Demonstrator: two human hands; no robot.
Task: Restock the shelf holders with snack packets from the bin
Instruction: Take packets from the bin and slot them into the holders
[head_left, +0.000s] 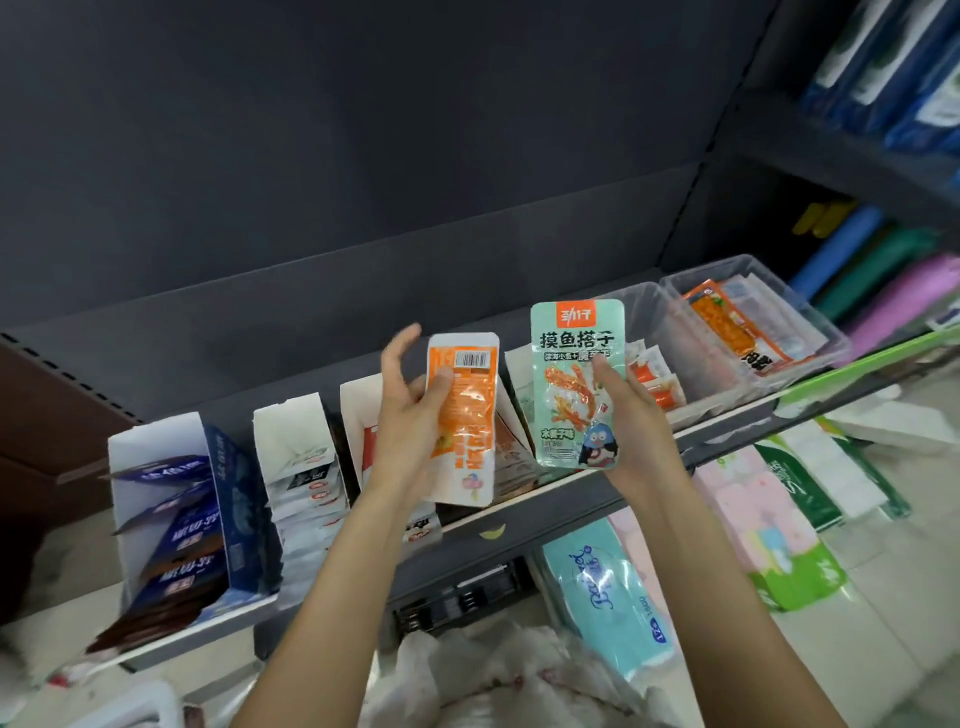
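My left hand (410, 415) holds an orange and white snack packet (465, 421) upright, barcode side facing me, thumb pressed on its face. My right hand (623, 410) grips a mint-green snack packet (574, 384) with a penguin drawing, also upright. Both packets hover above the shelf's row of cardboard holders. Below them, a white holder (511, 452) contains similar orange packets. At the bottom of the view lies a white plastic bag (509, 675); what is inside it is hidden.
The dark shelf (571, 504) carries a blue holder (223, 519) with dark packets, a white holder (301, 467) with white packets, and two clear plastic tubs (753, 322) at the right. Tissue packs (608, 597) sit on the lower shelf.
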